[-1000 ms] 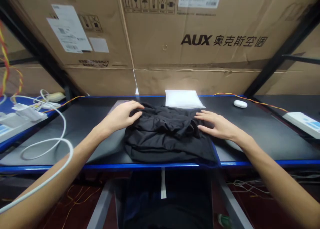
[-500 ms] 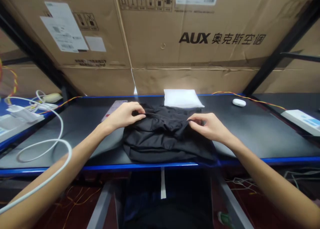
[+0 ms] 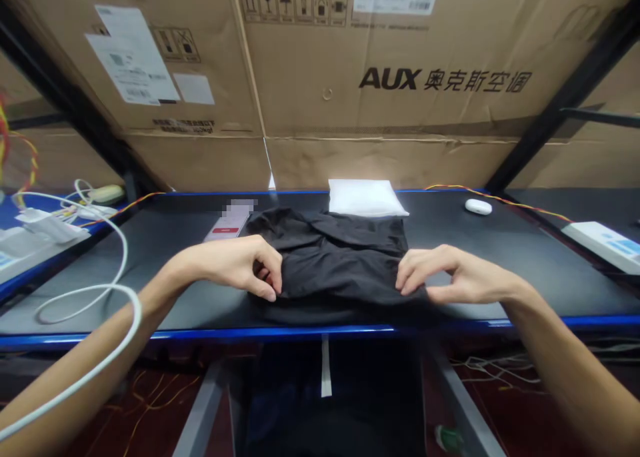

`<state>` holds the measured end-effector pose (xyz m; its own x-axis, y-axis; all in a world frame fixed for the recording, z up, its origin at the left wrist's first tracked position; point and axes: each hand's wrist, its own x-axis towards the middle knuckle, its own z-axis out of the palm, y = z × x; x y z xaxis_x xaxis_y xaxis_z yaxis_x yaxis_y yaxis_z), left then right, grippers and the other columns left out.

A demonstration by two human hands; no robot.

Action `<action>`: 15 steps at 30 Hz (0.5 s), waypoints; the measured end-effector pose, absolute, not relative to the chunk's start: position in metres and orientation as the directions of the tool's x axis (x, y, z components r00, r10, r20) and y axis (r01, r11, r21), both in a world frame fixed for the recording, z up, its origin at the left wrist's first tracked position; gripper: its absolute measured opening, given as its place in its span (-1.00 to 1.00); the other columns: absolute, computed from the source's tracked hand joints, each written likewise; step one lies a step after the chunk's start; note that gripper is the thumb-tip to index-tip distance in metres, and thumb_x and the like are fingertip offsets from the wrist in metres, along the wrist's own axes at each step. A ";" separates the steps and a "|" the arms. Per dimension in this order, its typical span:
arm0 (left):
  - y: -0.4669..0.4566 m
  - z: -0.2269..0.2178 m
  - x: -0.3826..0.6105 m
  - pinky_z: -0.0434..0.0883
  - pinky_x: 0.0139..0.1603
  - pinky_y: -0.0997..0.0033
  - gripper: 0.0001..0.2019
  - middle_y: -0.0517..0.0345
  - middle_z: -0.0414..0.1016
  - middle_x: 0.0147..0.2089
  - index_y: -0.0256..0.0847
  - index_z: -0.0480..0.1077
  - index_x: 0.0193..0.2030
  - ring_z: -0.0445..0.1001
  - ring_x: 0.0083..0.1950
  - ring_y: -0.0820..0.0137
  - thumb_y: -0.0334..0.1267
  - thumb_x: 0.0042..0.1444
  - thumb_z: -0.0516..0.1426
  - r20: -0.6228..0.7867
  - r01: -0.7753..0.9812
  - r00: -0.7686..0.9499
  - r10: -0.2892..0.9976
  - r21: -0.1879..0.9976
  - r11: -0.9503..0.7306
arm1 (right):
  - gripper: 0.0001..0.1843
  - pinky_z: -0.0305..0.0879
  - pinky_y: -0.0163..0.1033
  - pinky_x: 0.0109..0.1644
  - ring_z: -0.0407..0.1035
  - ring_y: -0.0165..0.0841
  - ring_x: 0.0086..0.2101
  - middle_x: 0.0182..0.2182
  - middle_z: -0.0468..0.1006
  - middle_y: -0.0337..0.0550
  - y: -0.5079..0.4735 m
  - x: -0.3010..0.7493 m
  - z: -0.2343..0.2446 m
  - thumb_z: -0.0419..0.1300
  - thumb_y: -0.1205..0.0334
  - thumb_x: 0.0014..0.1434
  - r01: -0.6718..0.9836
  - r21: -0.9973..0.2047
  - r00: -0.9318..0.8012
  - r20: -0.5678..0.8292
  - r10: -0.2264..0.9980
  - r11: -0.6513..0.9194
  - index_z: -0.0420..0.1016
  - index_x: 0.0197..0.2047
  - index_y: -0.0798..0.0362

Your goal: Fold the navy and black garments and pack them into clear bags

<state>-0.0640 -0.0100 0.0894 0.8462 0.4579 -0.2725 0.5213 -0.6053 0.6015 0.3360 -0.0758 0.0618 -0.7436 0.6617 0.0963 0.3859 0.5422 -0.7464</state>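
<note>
A black garment [image 3: 335,257] lies folded on the dark table [image 3: 170,264] near its blue front edge. My left hand [image 3: 240,267] pinches the garment's near left corner, fingers closed on the cloth. My right hand [image 3: 440,274] pinches the near right corner in the same way. Both hands hold the fold close to the table's front edge. Behind the garment, touching its far edge, sits a white plastic packet [image 3: 365,197].
A card with a red mark [image 3: 230,222] lies left of the garment. A white oval device [image 3: 479,206] and an orange wire lie at the back right, a white box [image 3: 603,244] far right. White cable [image 3: 100,290] loops at left. Cardboard boxes [image 3: 380,77] wall the back.
Both hands gripped the garment's far edge and drew it toward me, folding the cloth over itself. The garment now lies flatter, and the card at left is uncovered.
</note>
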 end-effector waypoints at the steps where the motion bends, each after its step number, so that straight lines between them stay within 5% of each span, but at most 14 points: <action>1: -0.010 0.085 -0.063 0.39 -0.32 0.52 -0.89 0.17 0.63 -0.33 -0.08 0.67 -0.26 0.52 -0.34 0.41 -0.17 0.11 0.31 -0.296 0.533 0.841 0.453 0.595 -0.601 | -0.76 0.42 -0.05 0.11 0.52 -0.19 -0.04 -0.09 0.68 -0.11 -0.077 0.333 0.061 0.24 0.19 0.26 0.394 -0.746 -0.779 0.039 0.626 0.537 0.70 -0.07 -0.12; 7: -0.003 0.089 -0.053 0.40 -0.32 0.54 -0.74 0.18 0.63 -0.36 -0.16 0.64 -0.25 0.53 -0.35 0.42 -0.01 0.16 0.27 -0.331 0.572 0.817 0.472 0.565 -0.594 | -0.64 0.40 -0.07 0.12 0.52 -0.17 0.00 0.00 0.65 -0.08 -0.076 0.337 0.063 0.24 0.08 0.26 0.457 -0.747 -0.774 -0.067 0.629 0.483 0.64 0.09 -0.06; 11: 0.013 0.096 -0.039 0.42 -0.24 0.50 -0.72 0.15 0.64 -0.24 -0.17 0.61 -0.14 0.52 -0.29 0.41 -0.03 0.23 0.19 0.000 0.554 0.786 0.618 0.441 -0.706 | -0.61 0.45 -0.08 -0.04 0.56 -0.15 -0.18 -0.18 0.70 -0.10 -0.063 0.345 0.063 0.26 -0.11 0.23 0.604 -0.682 -0.523 0.050 0.851 0.412 0.68 -0.07 -0.04; 15: 0.042 0.084 -0.024 0.43 0.14 0.33 -0.63 0.03 0.53 0.17 -0.16 0.50 0.13 0.50 0.13 0.26 -0.13 0.23 0.15 0.244 0.506 0.788 0.565 0.264 -0.821 | -0.60 0.43 0.00 -0.05 0.50 -0.12 -0.18 -0.18 0.65 -0.06 -0.044 0.345 0.051 0.29 -0.11 0.18 0.710 -0.484 -0.416 0.298 0.859 0.512 0.64 -0.04 -0.03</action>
<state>-0.0240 0.0420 0.0842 0.7883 0.5646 0.2444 0.5060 -0.8210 0.2644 0.3451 -0.0442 0.0514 -0.4162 0.8590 0.2982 0.7099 0.5119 -0.4837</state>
